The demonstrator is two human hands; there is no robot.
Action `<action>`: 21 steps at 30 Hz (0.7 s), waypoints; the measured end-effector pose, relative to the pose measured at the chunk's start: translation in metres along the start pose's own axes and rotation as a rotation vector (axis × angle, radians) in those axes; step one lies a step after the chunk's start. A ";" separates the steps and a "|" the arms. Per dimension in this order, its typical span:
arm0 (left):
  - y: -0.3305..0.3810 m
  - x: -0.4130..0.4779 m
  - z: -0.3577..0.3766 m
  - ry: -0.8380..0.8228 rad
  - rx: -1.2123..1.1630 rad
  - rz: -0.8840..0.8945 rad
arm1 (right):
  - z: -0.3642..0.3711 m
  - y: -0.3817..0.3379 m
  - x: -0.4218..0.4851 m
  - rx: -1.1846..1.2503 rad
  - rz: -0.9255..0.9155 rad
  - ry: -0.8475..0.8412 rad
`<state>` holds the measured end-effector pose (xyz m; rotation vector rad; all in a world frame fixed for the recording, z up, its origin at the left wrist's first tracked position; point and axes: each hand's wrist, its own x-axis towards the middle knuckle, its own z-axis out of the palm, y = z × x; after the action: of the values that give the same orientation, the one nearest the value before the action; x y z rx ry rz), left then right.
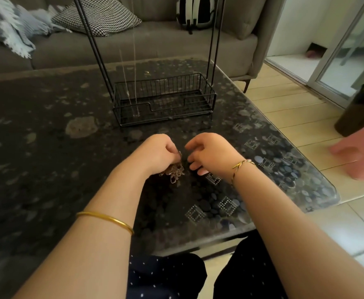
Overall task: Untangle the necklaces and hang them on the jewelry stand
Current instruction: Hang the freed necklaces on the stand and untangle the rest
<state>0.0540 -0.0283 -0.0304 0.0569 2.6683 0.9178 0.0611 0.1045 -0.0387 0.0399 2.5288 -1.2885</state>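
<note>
A tangled clump of gold and silver necklaces point(174, 172) hangs just above the dark table near its front. My left hand point(158, 153) grips the top of the clump with curled fingers. My right hand point(210, 154) hovers right beside it, fingers loosely bent, holding nothing. The black wire jewelry stand point(166, 98) is farther back on the table, with a basket base and tall posts that run out of the top of the view. One thin pale chain point(134, 67) hangs down from above into the basket's left side.
The dark speckled glass-topped table point(47, 147) fills most of the view; its right edge and corner are near my right arm. A grey sofa point(146, 46) with cushions stands behind it. A pink stool point(362, 152) is on the tiled floor to the right.
</note>
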 end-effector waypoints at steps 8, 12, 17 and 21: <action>0.014 -0.008 -0.014 0.145 -0.524 -0.057 | -0.005 -0.006 0.001 0.322 0.044 -0.089; 0.019 -0.018 -0.015 0.181 -0.759 -0.044 | -0.006 -0.006 -0.009 0.266 -0.027 -0.054; 0.028 -0.018 -0.011 0.321 -1.037 -0.114 | -0.006 -0.006 -0.015 0.241 -0.077 0.155; 0.039 -0.013 -0.004 0.389 -1.121 -0.236 | -0.009 -0.005 -0.013 0.111 -0.090 0.314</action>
<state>0.0622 -0.0016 0.0003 -0.7186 1.9714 2.3212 0.0704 0.1104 -0.0262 0.1671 2.7412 -1.5657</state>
